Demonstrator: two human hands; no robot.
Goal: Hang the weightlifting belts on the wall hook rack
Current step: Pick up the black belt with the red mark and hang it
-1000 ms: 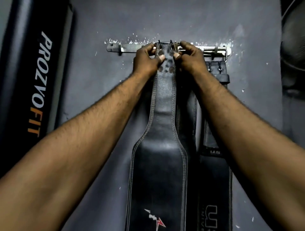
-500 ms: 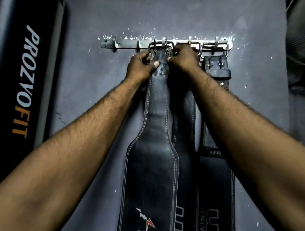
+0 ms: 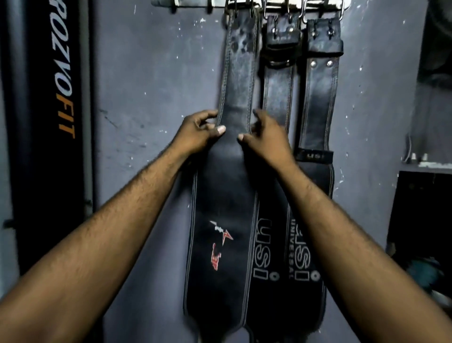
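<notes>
**Logo belt on the hooks, hands at its neck**

The logo belt (image 3: 220, 208) hangs from the wall hook rack (image 3: 190, 3), left of the middle belt (image 3: 277, 85) and the right belt (image 3: 320, 93). Lower down, its wide part overlaps the middle belt.

The left hand (image 3: 198, 133) and right hand (image 3: 266, 137) flank its narrowing neck. Their thumbs lie on the face and their fingers curl loosely at the edges. Blur hides whether they pinch it or only touch.

The thick stitched leather looks stiff, fairly heavy and sturdy. It is probably best held by the narrow strap near the buckle.

The neighbouring belts crowd its right side. A tall black pad (image 3: 49, 122) stands well apart on the left.
</notes>
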